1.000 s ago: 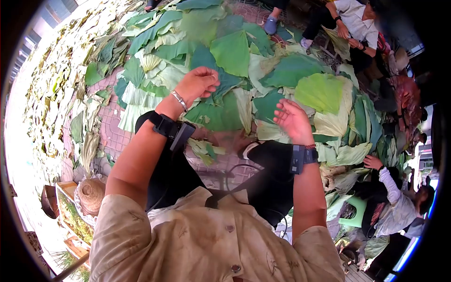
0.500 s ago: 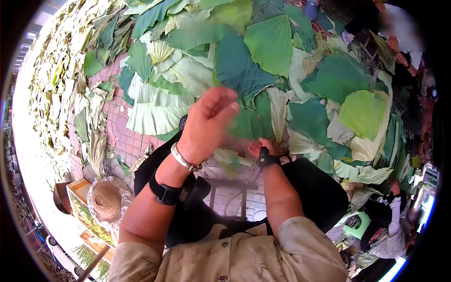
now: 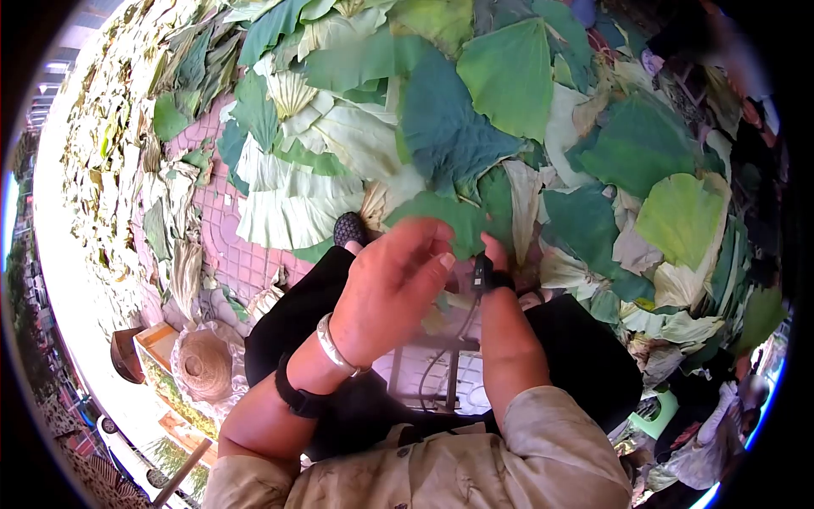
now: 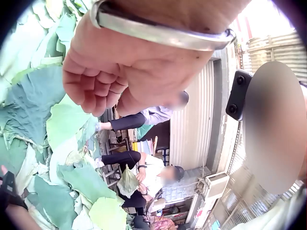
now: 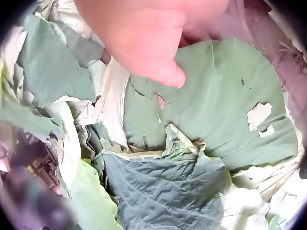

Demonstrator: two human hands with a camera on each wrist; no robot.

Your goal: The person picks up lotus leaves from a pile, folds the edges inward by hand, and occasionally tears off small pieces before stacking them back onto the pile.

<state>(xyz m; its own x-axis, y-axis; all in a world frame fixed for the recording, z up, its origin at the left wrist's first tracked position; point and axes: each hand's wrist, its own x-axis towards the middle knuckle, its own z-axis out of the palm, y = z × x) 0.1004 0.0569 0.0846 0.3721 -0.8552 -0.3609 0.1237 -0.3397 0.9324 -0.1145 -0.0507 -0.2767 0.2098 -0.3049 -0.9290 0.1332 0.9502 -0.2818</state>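
Note:
My left hand (image 3: 390, 293) hangs in the air above my lap, its fingers loosely curled with nothing in them. Its palm side shows in the left wrist view, below a silver bracelet (image 4: 163, 34). Lower and further right, my right hand (image 3: 495, 251) reaches down to the near edge of a green lotus leaf (image 5: 216, 96). The thumb (image 5: 168, 74) is extended over that leaf in the right wrist view; the other fingers are mostly hidden. The leaf lies flat, with small holes. Beyond it lies a darker, wrinkled leaf (image 5: 163, 187).
Large green and pale leaves spread over the brick paving (image 3: 225, 220). Drier leaves (image 3: 93, 170) cover the ground at left. A straw hat (image 3: 203, 365) sits beside a wooden box at lower left. A seated person (image 4: 151, 175) holds a leaf; a green stool (image 3: 657, 416) stands at right.
Both hands have come down and inward; the right hand has moved left to the near leaf's edge. The view has tilted and the leaves appear shifted right.

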